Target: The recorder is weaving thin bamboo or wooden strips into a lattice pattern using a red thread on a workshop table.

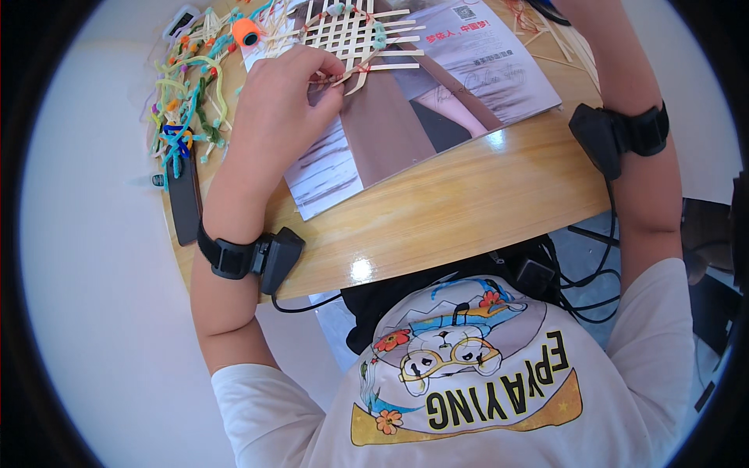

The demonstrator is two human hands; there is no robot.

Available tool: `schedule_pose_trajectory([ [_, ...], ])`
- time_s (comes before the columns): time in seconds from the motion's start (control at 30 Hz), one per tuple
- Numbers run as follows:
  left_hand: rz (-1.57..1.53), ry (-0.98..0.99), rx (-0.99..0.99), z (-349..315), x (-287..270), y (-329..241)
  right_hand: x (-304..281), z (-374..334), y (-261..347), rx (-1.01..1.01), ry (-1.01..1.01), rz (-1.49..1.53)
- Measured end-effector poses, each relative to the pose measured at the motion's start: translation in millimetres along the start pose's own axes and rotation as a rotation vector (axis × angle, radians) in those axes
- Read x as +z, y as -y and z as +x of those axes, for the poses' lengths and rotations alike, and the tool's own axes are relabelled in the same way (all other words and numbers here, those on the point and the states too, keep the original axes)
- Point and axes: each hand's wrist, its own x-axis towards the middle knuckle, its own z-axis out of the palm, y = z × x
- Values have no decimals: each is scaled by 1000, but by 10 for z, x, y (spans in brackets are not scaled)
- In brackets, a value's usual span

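A woven lattice of pale flat strips (pixel 361 39) lies on a large printed sheet, with red thread and fuzzy pale-green bits tied along its edges. My left hand (pixel 287 97) is at its near left corner, thumb and forefinger pinched together on red thread (pixel 324 79) beside the strip ends. The other fingers curl behind and are partly hidden. My right hand (pixel 576 8) reaches the upper right edge of the picture; its fingers are cut off. Beside it shows a dark, curved object (pixel 552 12), only partly visible.
The printed sheet (pixel 331 187) covers much of the wooden table (pixel 437 210). Along the left edge are tangled colourful fuzzy stems (pixel 187 93), an orange spool (pixel 246 32) and a dark phone-like slab (pixel 183 199). Loose pale strips (pixel 573 51) lie at the far right. Black cables (pixel 597 281) hang from my wrist devices.
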Motion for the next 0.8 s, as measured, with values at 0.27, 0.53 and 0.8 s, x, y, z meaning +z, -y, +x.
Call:
schedule_pose_trajectory([
  [0.27, 2, 11, -43, -36, -63, -30, 78, -148, -84, -270, 263, -572],
  [0.53, -40, -1, -61, -9, 10, -1, 153, -130, -201, -112, 293, -319],
  [0.8, -183, 81, -125, -11, -100, -17, 204, -154, -198, -131, 237, -317],
])
